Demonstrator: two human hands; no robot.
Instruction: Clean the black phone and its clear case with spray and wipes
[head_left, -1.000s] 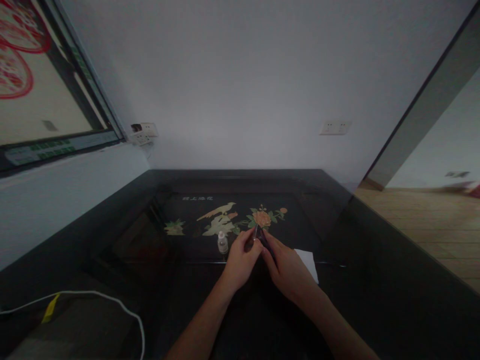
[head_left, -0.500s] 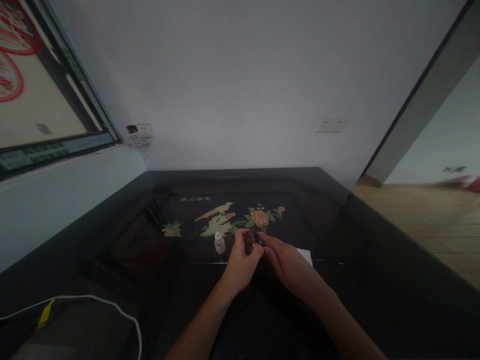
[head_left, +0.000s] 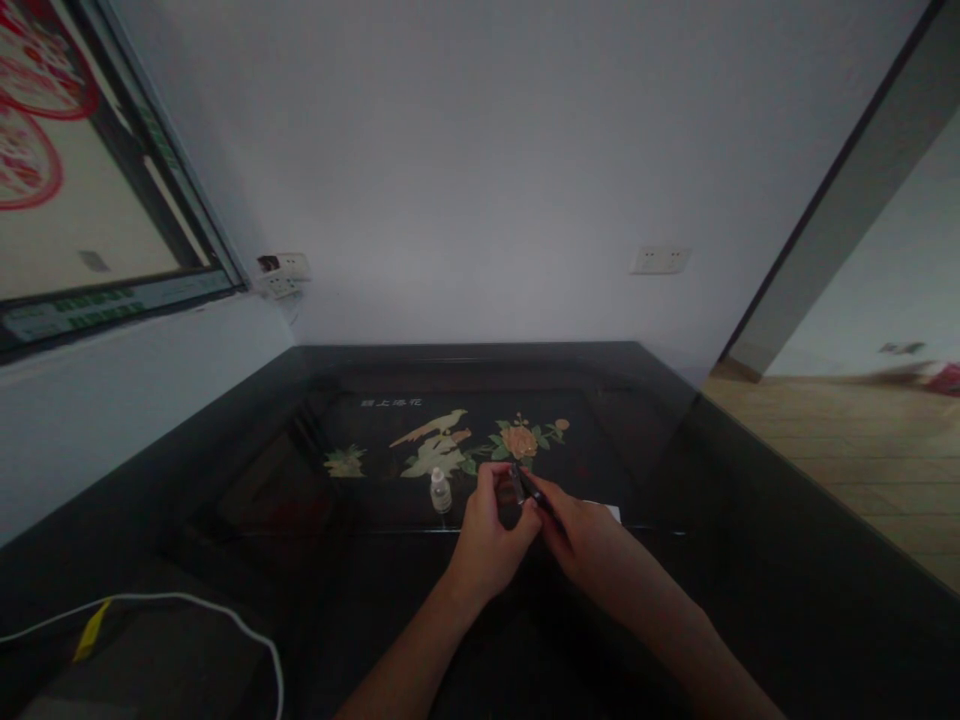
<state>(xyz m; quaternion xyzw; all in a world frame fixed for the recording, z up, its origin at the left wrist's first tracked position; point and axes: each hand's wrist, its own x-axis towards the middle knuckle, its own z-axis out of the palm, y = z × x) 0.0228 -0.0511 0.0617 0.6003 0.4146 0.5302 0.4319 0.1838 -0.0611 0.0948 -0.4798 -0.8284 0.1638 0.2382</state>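
My left hand [head_left: 487, 530] has thumb and forefinger curved in a ring, closed on a small, clear, narrow piece [head_left: 517, 484] whose kind I cannot make out. My right hand [head_left: 589, 530] grips a slim, dark, pen-like tool [head_left: 538, 494], its tip angled up and left beside the clear piece. Whether tip and piece touch, I cannot tell. Left of my hands, a small clear dropper bottle [head_left: 440, 492] with a white cap stands upright. Partly hidden behind my right hand lies a white sheet [head_left: 609, 511], perhaps paper.
Everything rests on a glossy black table [head_left: 360, 580] with an inlaid bird and flowers. A white cable [head_left: 195, 597] with a yellow tag [head_left: 91, 630] curves at the lower left. A wall with sockets [head_left: 660, 261] stands behind, a window [head_left: 97, 170] on the left.
The dark tool has swung out and now shows at greater length along my right hand. My left thumb and forefinger are farther apart. The view has shifted slightly.
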